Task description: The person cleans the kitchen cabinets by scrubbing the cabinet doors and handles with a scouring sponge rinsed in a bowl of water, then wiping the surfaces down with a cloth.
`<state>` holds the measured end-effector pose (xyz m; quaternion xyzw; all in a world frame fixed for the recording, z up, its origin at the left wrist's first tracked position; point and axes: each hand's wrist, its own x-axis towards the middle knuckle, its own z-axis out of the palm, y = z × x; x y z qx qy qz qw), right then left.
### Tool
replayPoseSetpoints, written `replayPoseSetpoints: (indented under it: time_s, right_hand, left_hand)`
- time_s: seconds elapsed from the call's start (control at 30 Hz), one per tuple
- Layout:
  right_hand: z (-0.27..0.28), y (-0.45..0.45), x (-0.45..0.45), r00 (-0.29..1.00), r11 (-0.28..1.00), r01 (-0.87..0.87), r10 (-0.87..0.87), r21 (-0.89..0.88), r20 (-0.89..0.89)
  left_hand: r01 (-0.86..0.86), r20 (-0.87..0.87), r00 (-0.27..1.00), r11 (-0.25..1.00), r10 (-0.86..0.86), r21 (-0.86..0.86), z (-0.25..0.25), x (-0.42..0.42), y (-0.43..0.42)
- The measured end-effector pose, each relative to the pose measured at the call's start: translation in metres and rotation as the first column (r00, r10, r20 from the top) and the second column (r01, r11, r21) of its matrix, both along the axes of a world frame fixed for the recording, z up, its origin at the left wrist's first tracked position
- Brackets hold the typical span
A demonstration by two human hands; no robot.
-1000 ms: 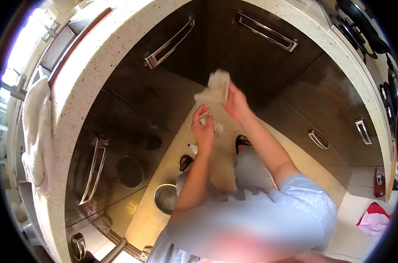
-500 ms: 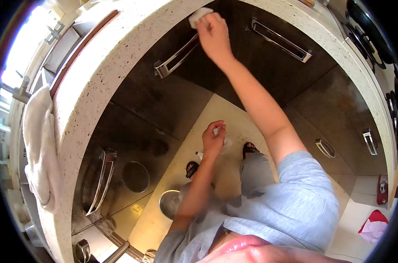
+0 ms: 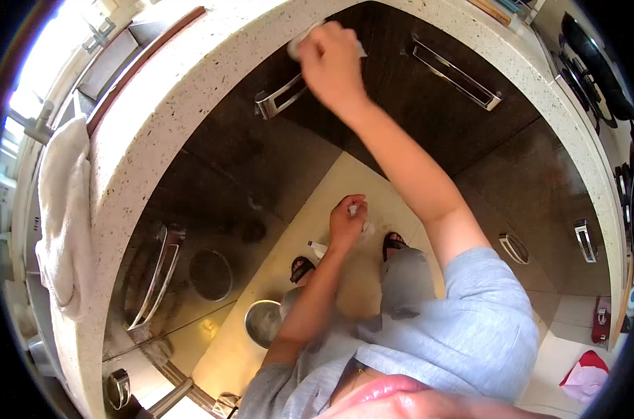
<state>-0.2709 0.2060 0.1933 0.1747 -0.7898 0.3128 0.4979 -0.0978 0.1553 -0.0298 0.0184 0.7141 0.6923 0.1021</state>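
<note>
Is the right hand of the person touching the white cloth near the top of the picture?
Touching. The head view shows the right hand closed on the white cloth, whose edge sticks out beside the fist, slightly blurred.

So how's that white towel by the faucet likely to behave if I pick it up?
The white towel would probably be floppy, since it lies in soft folds beside the faucet. Its fuzzy-looking surface suggests a fairly easy, non-slippery grip. Weight is uncertain: I can't see whether it's wet.
</note>
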Motion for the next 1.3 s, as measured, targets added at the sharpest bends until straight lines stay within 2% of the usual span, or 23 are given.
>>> replayPoseSetpoints:
  time_s: [0.03, 0.1, 0.17, 0.23, 0.3, 0.37, 0.4, 0.43, 0.53, 0.63, 0.67, 0.73, 0.77, 0.9, 0.93, 0.97, 1.03, 1.07, 1.13, 1.2, 1.23, 1.27, 1.3]
  right_hand:
    - [0.001, -0.01, 0.016, 0.989, 0.99, -0.14, 0.14, 0.003, -0.045]
    - [-0.004, 0.01, 0.004, 0.99, 0.986, -0.133, 0.136, 0.1, -0.028]
    - [-0.002, 0.021, -0.009, 0.994, 0.993, -0.064, 0.072, -0.095, 0.084]
    - [-0.002, -0.002, 0.003, 0.992, 0.992, 0.105, -0.1, -0.066, 0.076]
    - [-0.004, -0.025, 0.031, 0.997, 0.991, -0.073, 0.076, 0.108, -0.016]
    - [-0.004, -0.046, 0.048, 0.968, 0.981, -0.123, 0.152, 0.148, -0.2]
    - [-0.002, -0.035, 0.045, 0.984, 0.971, -0.172, 0.176, 0.168, -0.012]
    - [-0.002, -0.024, 0.036, 0.988, 0.976, -0.141, 0.149, 0.165, -0.04]
    - [0.005, -0.011, 0.021, 0.993, 0.995, 0.088, -0.084, -0.041, 0.083]
    - [0.008, -0.052, 0.058, 0.998, 0.977, 0.048, -0.038, 0.208, -0.053]
    - [0.002, -0.063, 0.066, 0.983, 0.969, -0.102, 0.133, 0.226, -0.127]
    - [-0.006, -0.06, 0.056, 0.967, 0.966, -0.136, 0.178, 0.22, -0.184]
    - [-0.007, -0.048, 0.05, 0.972, 0.967, -0.141, 0.177, 0.214, -0.158]
    - [-0.009, -0.043, 0.046, 0.989, 0.95, -0.149, 0.135, -0.274, -0.067]
    - [-0.011, -0.053, 0.051, 0.983, 0.951, -0.175, 0.153, -0.254, -0.104]
    - [-0.01, -0.066, 0.058, 0.97, 0.962, -0.195, 0.161, -0.192, -0.182]
    - [-0.024, -0.093, 0.071, 0.96, 0.906, -0.281, 0.259, -0.316, -0.109]
    - [-0.026, -0.105, 0.08, 0.948, 0.898, -0.316, 0.291, -0.306, -0.125]
    - [-0.031, -0.12, 0.091, 0.898, 0.865, -0.437, 0.404, -0.246, -0.174]
    - [-0.032, -0.115, 0.088, 0.877, 0.862, -0.473, 0.44, -0.181, -0.196]
    - [-0.032, -0.105, 0.079, 0.883, 0.886, -0.448, 0.419, -0.116, -0.209]
    - [-0.032, -0.103, 0.074, 0.92, 0.876, -0.389, 0.353, -0.284, -0.172]
    - [-0.024, -0.106, 0.075, 0.906, 0.757, -0.415, 0.396, -0.506, -0.15]
  left_hand:
    - [0.0, -0.025, 1.0, 1.0, 0.0, -0.016, -0.001, 0.001, 0.0]
    - [-0.003, -0.029, 1.0, 1.0, 0.004, 0.008, 0.004, -0.001, 0.002]
    - [-0.008, -0.012, 1.0, 1.0, 0.008, 0.012, 0.011, 0.002, 0.003]
    - [-0.011, 0.021, 1.0, 1.0, 0.011, -0.005, 0.018, 0.005, 0.005]
    - [0.015, 0.053, 0.999, 0.999, -0.014, -0.03, 0.025, 0.007, 0.007]
    - [0.017, 0.071, 0.997, 1.0, -0.016, -0.015, 0.019, 0.003, 0.011]
    - [0.008, 0.079, 0.997, 1.0, -0.009, 0.014, 0.005, 0.002, 0.017]
    - [-0.002, 0.087, 0.996, 0.999, -0.002, 0.042, -0.001, 0.001, 0.017]
    - [-0.002, -0.03, 1.0, 0.999, 0.0, -0.045, -0.004, 0.002, 0.014]
    - [0.101, -0.069, 0.992, 0.992, -0.107, -0.078, 0.004, 0.0, 0.009]
    - [0.079, -0.149, 0.985, 0.995, -0.087, -0.061, 0.001, -0.001, 0.011]
    - [0.034, -0.295, 0.955, 0.999, -0.04, -0.026, -0.009, 0.002, 0.015]
    - [0.039, -0.217, 0.975, 0.998, -0.05, -0.054, -0.01, 0.005, 0.013]
    - [0.114, 0.0, 0.993, 0.984, -0.115, -0.139, 0.01, 0.007, 0.0]
    - [0.152, 0.028, 0.988, 0.975, -0.15, -0.161, 0.013, 0.004, -0.004]
    - [0.095, -0.065, 0.992, 0.977, -0.109, -0.191, 0.011, 0.006, -0.005]
    - [-0.022, -0.248, 0.968, 0.973, -0.037, -0.231, -0.006, 0.014, 0.0]
    - [-0.051, -0.378, 0.921, 0.936, -0.091, -0.349, -0.059, 0.013, 0.011]
    - [0.054, -0.205, 0.977, 0.999, -0.053, 0.002, -0.096, 0.006, 0.023]
    - [0.142, -0.087, 0.985, 0.987, -0.149, -0.079, -0.089, 0.009, 0.02]
    - [0.2, -0.04, 0.973, 0.92, -0.226, -0.337, -0.017, 0.012, 0.002]
    - [0.247, 0.021, 0.958, 0.787, -0.285, -0.566, 0.023, 0.012, -0.006]
    - [0.17, -0.116, 0.955, 0.827, -0.272, -0.536, 0.007, 0.011, 0.0]
